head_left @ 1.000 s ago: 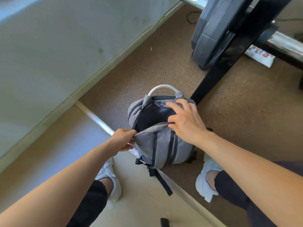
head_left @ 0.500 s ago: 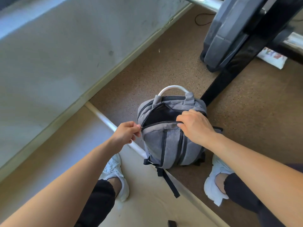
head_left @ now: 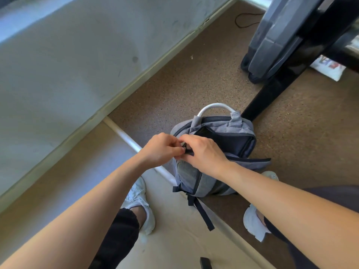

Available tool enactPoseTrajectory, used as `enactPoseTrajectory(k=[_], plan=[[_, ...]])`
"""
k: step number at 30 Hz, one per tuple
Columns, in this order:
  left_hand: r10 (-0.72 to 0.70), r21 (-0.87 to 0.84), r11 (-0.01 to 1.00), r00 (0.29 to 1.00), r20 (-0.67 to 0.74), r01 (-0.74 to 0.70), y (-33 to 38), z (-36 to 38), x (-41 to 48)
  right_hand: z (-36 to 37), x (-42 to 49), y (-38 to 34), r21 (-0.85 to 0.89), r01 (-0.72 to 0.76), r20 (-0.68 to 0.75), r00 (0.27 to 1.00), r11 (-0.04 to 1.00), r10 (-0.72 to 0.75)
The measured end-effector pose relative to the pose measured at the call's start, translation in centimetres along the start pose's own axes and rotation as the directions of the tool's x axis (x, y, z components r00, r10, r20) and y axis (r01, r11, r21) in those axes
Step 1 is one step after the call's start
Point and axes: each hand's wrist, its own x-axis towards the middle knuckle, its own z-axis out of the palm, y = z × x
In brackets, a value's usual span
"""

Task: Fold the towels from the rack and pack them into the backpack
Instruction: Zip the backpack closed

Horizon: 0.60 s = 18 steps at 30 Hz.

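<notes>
A grey fabric backpack with dark blue lining and a curved silver top handle (head_left: pixel 213 152) stands upright on the speckled brown floor (head_left: pixel 194 84), its base just at the pale metal strip (head_left: pixel 124 135) where the brown surface meets the tan flooring. It sits between the person's two white trainers (head_left: pixel 138 202), close in front of them, with the black steel leg of a gym frame (head_left: pixel 272 90) rising just behind it and a dark weight plate (head_left: pixel 275 41) leaning further back.

Both hands meet at the left edge of the bag's mouth. The left hand (head_left: pixel 161 150) has its fingertips pinched together on something small and dark there, seemingly the zip pull or the edge of the zip tape; the right hand (head_left: pixel 204 154) arches over the same spot, fingers curled down and pressed onto the opening's rim, though what exactly they grip is hidden under the knuckles. The main compartment gapes open to the right, showing only dark lining; I can see no towel inside from here, and neither towels nor a rack are in sight.

To my eye this is the bag-preparing step, working the zip at its end. I cannot tell whether it is being drawn open or shut. If opening, the next move calls for one hand to hold the rim taut while the other runs the slider along, then spreading the mouth wide so folded towels can go in flat
</notes>
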Motion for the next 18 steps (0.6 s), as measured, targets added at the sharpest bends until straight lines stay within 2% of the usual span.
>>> enactPoseTrajectory(k=[4, 6, 9, 13, 18], plan=[[0.082, 0.108, 0.992, 0.990, -0.112, -0.069, -0.1, -0.4, -0.5, 1.0, 0.9, -0.4, 0.003, -0.024, -0.010, 1.000, 1.000, 0.024], [0.090, 0.135, 0.988, 0.992, -0.091, -0.077, -0.3, -1.0, -0.8, 1.1, 1.3, -0.4, 0.049, -0.060, -0.016, 0.998, 0.997, 0.060], [0.108, 0.284, 0.956, 0.990, -0.094, -0.077, -1.0, -1.1, -1.1, 1.2, 1.4, -0.2, 0.133, -0.107, -0.041, 0.993, 0.985, 0.113], [0.097, 0.454, 0.889, 0.995, -0.040, -0.068, -2.3, 1.2, -0.8, 0.7, 1.5, 0.2, 0.171, -0.136, 0.012, 0.991, 0.976, 0.136], [0.103, 0.545, 0.835, 0.995, -0.015, -0.078, -3.0, 3.7, 0.2, -0.7, 1.2, 0.7, 0.052, -0.058, 0.061, 0.997, 0.997, 0.054]])
